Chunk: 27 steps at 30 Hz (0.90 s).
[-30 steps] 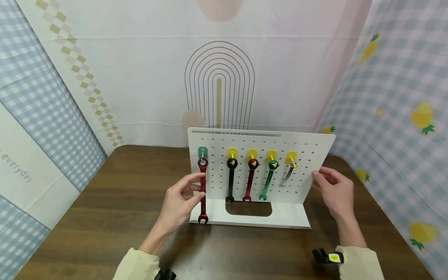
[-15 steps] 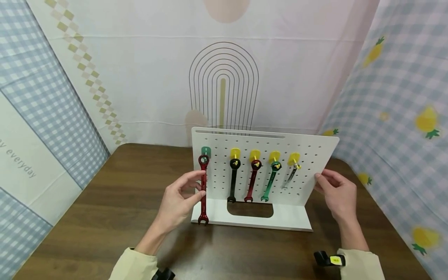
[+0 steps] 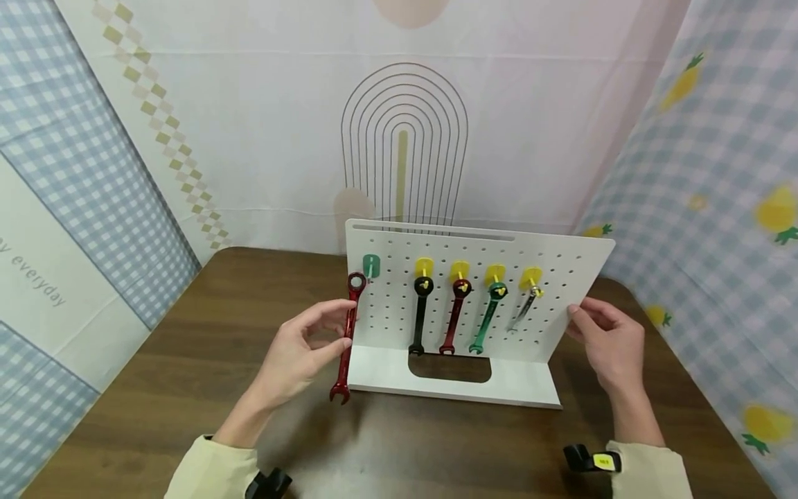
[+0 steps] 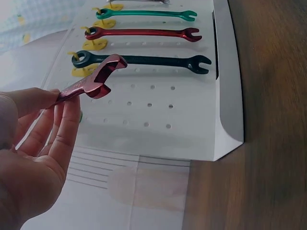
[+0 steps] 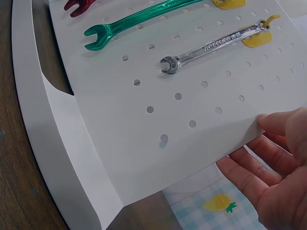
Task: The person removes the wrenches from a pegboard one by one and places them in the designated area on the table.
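Observation:
My left hand (image 3: 303, 346) pinches a red wrench (image 3: 346, 338) by its shank, between thumb and fingers. The wrench tilts at the left edge of a white pegboard stand (image 3: 389, 305), ring end up and open end down. Close to its ring end is a green hook (image 3: 371, 265) with nothing hanging on it. My right hand (image 3: 609, 344) grips the board's right edge, thumb on the front and fingers behind. On yellow hooks hang a black wrench (image 3: 420, 315), a second red wrench (image 3: 455, 317), a green wrench (image 4: 146, 13) and a small silver wrench (image 5: 216, 45).
The stand's white base (image 3: 517, 382), with a cutout, sits on a brown wooden table (image 3: 430, 443). Behind the table hangs a pale printed cloth (image 3: 268, 138). Checked cloths (image 3: 742, 277) flank both sides.
The red wrench in my left hand has come off the green hook and moved left and down, now tilted. My right hand keeps its grip on the board's edge.

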Available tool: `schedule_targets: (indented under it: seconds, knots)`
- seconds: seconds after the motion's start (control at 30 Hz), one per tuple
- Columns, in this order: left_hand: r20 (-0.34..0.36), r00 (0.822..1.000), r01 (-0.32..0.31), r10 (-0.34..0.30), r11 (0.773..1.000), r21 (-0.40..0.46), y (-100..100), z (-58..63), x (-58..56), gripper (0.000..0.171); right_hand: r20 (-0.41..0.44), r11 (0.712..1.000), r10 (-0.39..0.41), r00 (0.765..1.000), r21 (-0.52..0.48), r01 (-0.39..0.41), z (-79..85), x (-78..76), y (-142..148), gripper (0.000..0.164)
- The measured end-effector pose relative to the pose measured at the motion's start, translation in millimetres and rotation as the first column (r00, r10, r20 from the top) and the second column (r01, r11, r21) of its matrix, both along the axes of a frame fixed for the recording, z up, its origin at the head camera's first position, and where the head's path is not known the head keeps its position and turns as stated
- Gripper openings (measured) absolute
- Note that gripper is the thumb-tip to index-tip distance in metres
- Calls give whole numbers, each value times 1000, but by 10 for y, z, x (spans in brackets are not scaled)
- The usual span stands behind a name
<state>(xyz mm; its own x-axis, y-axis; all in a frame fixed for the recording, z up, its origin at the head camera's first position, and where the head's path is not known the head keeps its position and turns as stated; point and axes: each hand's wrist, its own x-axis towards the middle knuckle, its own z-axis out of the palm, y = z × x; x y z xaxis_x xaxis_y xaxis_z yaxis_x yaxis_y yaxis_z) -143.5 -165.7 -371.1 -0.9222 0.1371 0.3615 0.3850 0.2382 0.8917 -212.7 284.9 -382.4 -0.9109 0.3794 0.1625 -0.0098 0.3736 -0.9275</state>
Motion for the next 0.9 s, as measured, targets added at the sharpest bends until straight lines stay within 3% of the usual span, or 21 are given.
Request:
schedule_targets:
  seconds: [0.43,0.9]
  knots:
    - [33,999,-30,33,996,-89,-353,-63,10,50,-1,1000,4,1000,-5,-4,-4,-17,-2,43]
    - [100,984,-120,147,965,-233,-764,-167,34,49,-18,1000,2,1000,-9,-3,-16,-16,6,41]
